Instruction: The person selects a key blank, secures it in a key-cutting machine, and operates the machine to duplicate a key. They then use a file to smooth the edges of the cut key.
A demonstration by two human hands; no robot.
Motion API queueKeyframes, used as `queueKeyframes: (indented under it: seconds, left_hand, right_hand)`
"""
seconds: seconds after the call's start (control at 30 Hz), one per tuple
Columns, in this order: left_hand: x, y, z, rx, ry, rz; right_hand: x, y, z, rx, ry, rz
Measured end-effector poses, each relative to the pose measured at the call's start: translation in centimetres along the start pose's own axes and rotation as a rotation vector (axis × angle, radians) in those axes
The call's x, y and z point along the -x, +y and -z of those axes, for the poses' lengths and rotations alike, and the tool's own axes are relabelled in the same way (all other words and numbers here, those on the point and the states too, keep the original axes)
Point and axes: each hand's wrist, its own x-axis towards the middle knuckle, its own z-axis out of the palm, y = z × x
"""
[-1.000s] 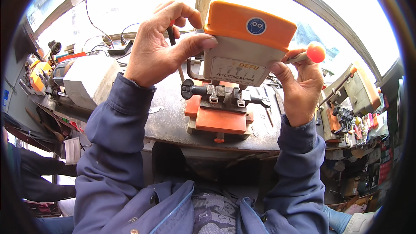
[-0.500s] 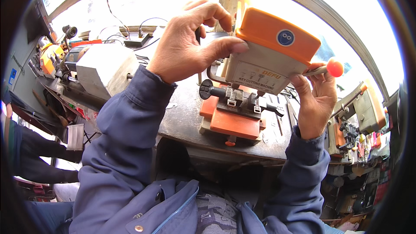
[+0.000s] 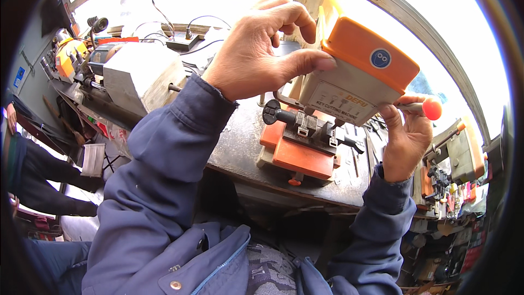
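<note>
On the workbench before me stands a key duplicating machine (image 3: 376, 43) with an orange top and a cream front. My left hand (image 3: 273, 49) is at its upper left side. The thumb touches the housing's edge, while the curled fingers stay apart from it with a gap between. My right hand (image 3: 406, 136) is at the lower right corner, closed round a grey lever that ends in a red ball knob (image 3: 432, 108). Its thumb lies by the front panel. Below the housing, two black key clamps (image 3: 311, 125) sit over an orange carriage (image 3: 303, 155) with a black knob at the left.
To the left is a grey boxy machine (image 3: 142, 76) and, beyond it, a yellow one (image 3: 70, 60). A second cream-and-orange machine (image 3: 464, 150) stands at the right. A power strip (image 3: 184, 42) with cables lies near the window. Another person's dark-trousered legs (image 3: 49, 172) show at far left.
The whole view has shifted, so machine and hands appear slightly lower and further right. My left hand's fingers look a little more spread from the housing; my right hand stays at the lever.
</note>
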Motion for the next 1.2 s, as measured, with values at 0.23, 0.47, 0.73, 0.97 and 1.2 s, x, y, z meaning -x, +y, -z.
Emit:
queueKeyframes:
  seconds: [0.23, 0.47, 0.73, 0.97, 1.2]
  left_hand:
    - [-0.1, 0.17, 0.07, -0.006, -0.009, -0.002]
    - [0.1, 0.19, 0.29, -0.073, -0.043, -0.035]
    - [0.14, 0.04, 0.01, -0.052, -0.006, -0.038]
    - [0.16, 0.18, -0.22, -0.008, 0.026, -0.025]
    - [0.11, 0.5, -0.21, -0.045, 0.028, -0.032]
  right_hand:
    - [0.11, -0.06, -0.17, 0.009, 0.07, -0.013]
    - [0.18, -0.3, -0.47, -0.019, 0.065, 0.01]
    - [0.19, -0.43, -0.51, -0.018, 0.072, 0.011]
    - [0.27, -0.31, -0.35, -0.002, 0.052, 0.038]
    - [0.34, -0.03, -0.23, 0.013, 0.034, 0.052]
